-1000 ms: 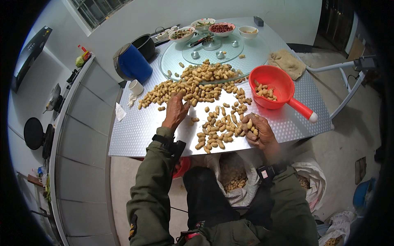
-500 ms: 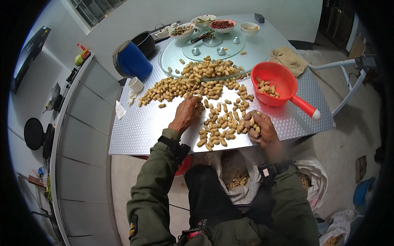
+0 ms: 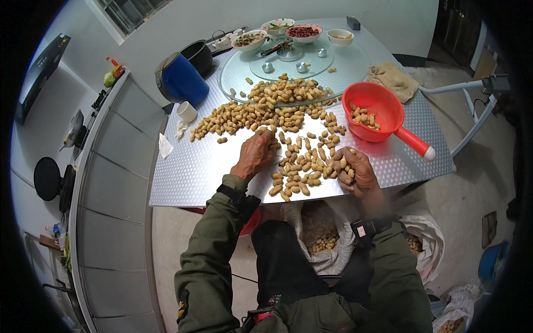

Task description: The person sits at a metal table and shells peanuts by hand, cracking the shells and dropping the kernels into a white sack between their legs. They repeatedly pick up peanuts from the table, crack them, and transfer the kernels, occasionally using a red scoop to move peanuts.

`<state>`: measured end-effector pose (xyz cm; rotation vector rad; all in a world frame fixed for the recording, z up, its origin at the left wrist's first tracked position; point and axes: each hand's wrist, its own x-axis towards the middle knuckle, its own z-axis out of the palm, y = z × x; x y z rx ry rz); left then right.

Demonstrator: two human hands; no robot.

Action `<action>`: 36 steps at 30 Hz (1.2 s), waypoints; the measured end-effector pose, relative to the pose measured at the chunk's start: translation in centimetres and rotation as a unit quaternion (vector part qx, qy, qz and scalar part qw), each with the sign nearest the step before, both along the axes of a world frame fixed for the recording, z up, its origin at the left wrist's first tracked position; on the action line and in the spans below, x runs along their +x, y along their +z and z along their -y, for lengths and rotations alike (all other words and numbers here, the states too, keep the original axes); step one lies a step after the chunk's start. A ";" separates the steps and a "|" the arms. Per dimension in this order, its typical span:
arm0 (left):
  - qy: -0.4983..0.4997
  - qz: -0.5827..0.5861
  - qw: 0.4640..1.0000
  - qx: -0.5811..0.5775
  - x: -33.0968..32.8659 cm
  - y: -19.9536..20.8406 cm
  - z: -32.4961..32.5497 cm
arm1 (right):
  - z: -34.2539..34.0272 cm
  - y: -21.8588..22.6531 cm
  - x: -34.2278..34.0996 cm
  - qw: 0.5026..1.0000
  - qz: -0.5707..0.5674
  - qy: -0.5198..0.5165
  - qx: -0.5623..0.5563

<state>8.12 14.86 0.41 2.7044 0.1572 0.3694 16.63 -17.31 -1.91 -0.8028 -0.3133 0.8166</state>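
Note:
Unshelled peanuts point(image 3: 239, 117) lie heaped across the table point(image 3: 191, 172) and up onto the edge of a glass turntable point(image 3: 236, 72). My left hand point(image 3: 256, 154) bends down at the near side of this heap, its fingers curled together among peanuts. The back of the hand hides what its fingertips pinch. A looser spread of peanuts point(image 3: 300, 166) lies between my two hands. By the table's near edge, my right hand point(image 3: 360, 173) is closed around several peanuts point(image 3: 345, 166), which show between thumb and fingers. Beyond it stands a red dipper point(image 3: 393, 108) with some peanuts inside.
Bowls of food point(image 3: 304, 33) sit at the far end. On the left are a blue container point(image 3: 186, 83), a white cup point(image 3: 186, 112) and crumpled tissue. A brown cloth point(image 3: 393, 81) lies behind the dipper. Below the table, a white sack point(image 3: 344, 238) holds peanuts.
The whole view has shifted slightly. Both hands keep nearly the same places and grips; the heap and the dipper look unchanged.

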 end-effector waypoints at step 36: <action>0.091 0.206 0.948 -0.225 -9.9 -4.3 2.2 | 0.2 1.6 -1.4 0.984 -0.150 0.035 0.093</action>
